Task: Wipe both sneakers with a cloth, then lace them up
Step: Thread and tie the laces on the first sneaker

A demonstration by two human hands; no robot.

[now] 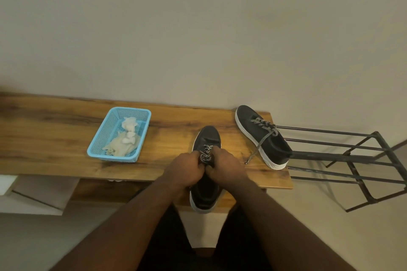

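A black sneaker (208, 136) with a white sole lies on the wooden table (55, 138), toe pointing away, heel over the front edge. My left hand (184, 168) and my right hand (226, 166) meet over its middle, each pinching the black-and-white lace (206, 155) bunched between them. A second black sneaker (262, 136) lies at the table's right end, its lace (264, 126) threaded and one end trailing on the wood. A crumpled pale cloth (124, 141) rests in a blue basket (99, 138).
A dark metal rack (352, 156) stands just right of the table, touching the second sneaker's heel side. A plain wall runs behind the table. A white box or shelf (33, 191) sits below the table's left part.
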